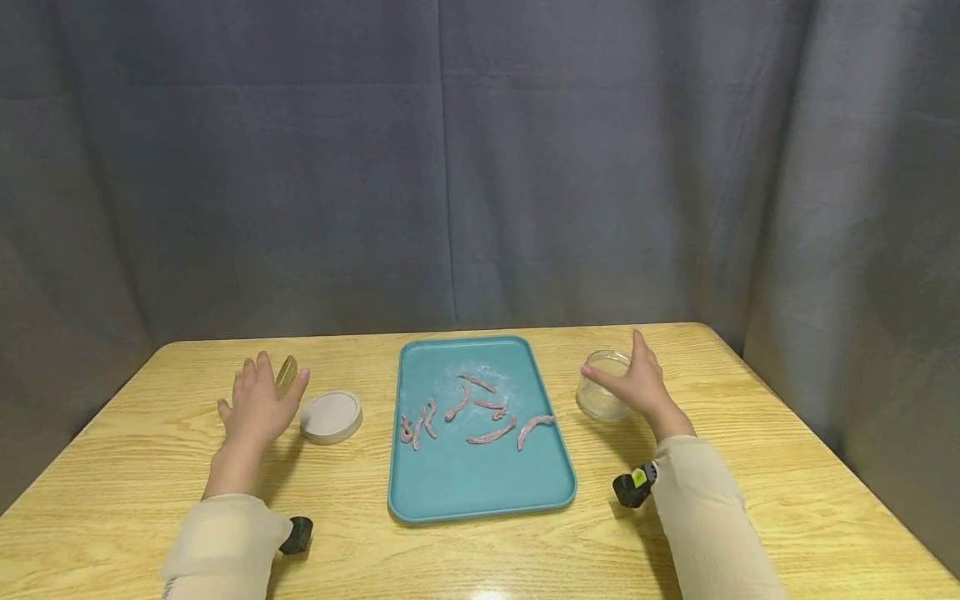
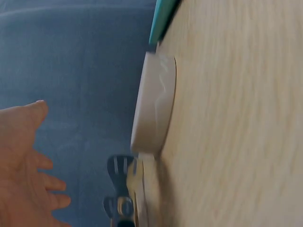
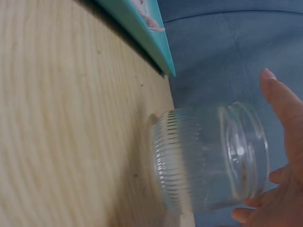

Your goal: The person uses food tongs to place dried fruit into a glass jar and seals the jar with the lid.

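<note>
My left hand [image 1: 258, 400] is raised over the left of the table with its fingers spread, holding nothing. Just right of it lies a round off-white lid [image 1: 331, 419], seen edge-on in the left wrist view. My right hand [image 1: 637, 385] is beside a clear glass jar [image 1: 600, 402], thumb stretched out over the rim in the head view. In the right wrist view the jar [image 3: 203, 156] has ribs near its base, and the fingertips [image 3: 244, 215] come right up to its mouth. Between the hands, a teal tray [image 1: 480, 487] bears several pinkish strips [image 1: 492, 432] dusted with white powder.
Behind the left hand stands a yellowish, rounded utensil head [image 1: 286, 377]. The left wrist view shows a dark slotted utensil [image 2: 120, 172] beside a wooden one [image 2: 135, 182]. A grey curtain [image 1: 375, 183] hangs behind the wooden table [image 1: 345, 542].
</note>
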Tool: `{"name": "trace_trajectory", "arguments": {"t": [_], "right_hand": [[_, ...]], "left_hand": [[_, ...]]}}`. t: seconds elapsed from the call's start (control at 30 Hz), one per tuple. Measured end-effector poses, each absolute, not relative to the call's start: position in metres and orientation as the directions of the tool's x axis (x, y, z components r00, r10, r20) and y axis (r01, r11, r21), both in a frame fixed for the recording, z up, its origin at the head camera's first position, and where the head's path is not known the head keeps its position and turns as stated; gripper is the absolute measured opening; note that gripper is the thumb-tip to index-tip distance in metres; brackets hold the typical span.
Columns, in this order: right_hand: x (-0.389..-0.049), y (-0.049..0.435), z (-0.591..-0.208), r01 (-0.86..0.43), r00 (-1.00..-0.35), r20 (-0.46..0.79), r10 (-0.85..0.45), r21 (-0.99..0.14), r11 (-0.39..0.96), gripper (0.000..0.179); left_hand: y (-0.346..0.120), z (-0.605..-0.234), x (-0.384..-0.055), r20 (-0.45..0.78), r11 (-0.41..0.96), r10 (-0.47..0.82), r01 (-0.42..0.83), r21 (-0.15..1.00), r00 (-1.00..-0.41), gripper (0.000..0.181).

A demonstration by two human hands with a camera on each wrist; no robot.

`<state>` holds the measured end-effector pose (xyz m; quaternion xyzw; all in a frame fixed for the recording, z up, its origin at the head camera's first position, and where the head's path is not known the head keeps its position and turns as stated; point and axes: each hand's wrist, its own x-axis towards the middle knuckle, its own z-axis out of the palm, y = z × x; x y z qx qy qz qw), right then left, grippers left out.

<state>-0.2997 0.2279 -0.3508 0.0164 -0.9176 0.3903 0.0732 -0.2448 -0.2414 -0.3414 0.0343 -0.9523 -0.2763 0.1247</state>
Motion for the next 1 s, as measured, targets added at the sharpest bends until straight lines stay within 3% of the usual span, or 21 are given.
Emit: {"name": "trace_trajectory", "arguments": {"t": [0.4,0.8,1.0], "right_hand": [[-0.3,0.235,-0.364,-0.034,-0.998,0.053,0.016,-0.82,0.572,0.114],[-0.296,0.236,-0.37,-0.031,-0.999,0.05,0.022,-0.855,0.517,0.112],[-0.296,0.236,-0.375,-0.043,-0.997,0.072,0.033,-0.841,0.54,0.11]], "left_hand": [[-0.26,-0.356,-0.234,0.225,0.827,-0.18,-0.023,0.562,-0.958,0.077],[-0.269,-0.36,-0.229,-0.01,0.822,-0.255,-0.222,0.524,-0.967,0.092],[-0.272,-0.362,-0.225,-0.07,0.844,-0.29,-0.289,0.452,-0.955,0.076]]}}
